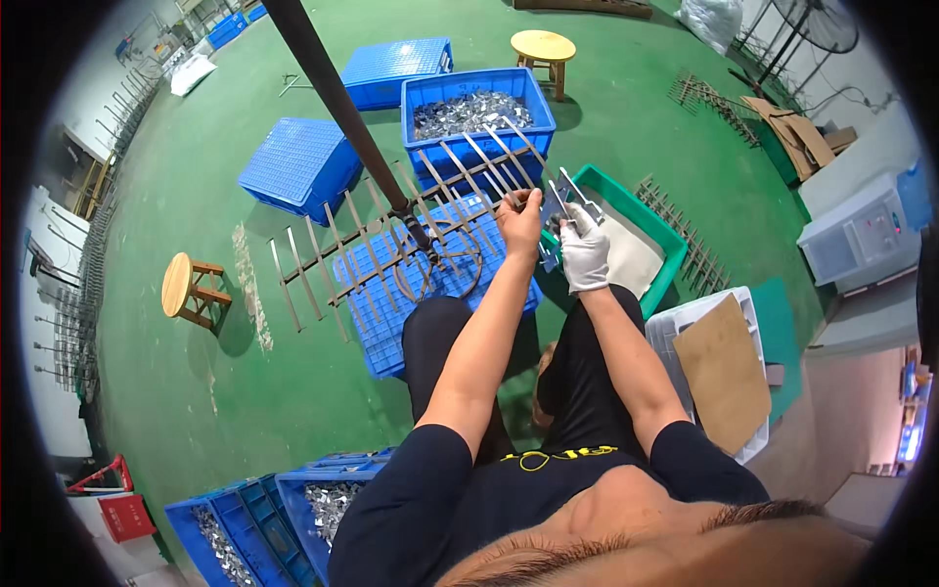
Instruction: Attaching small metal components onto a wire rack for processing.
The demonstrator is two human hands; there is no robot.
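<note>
The gloved right grip point(585, 256) is closed on shiny silver metal pieces point(556, 208), one showing a flat, bluish-grey face beside slender, bright prongs, at the left side of a green tray point(641, 206). Just left of them, the bare left grip point(521, 223) has its fingers curled near the right end of a brownish, many-pronged metal rack point(360, 235); whether it pinches anything, I cannot tell

Lighting is bright; edges bend, corners black.
</note>
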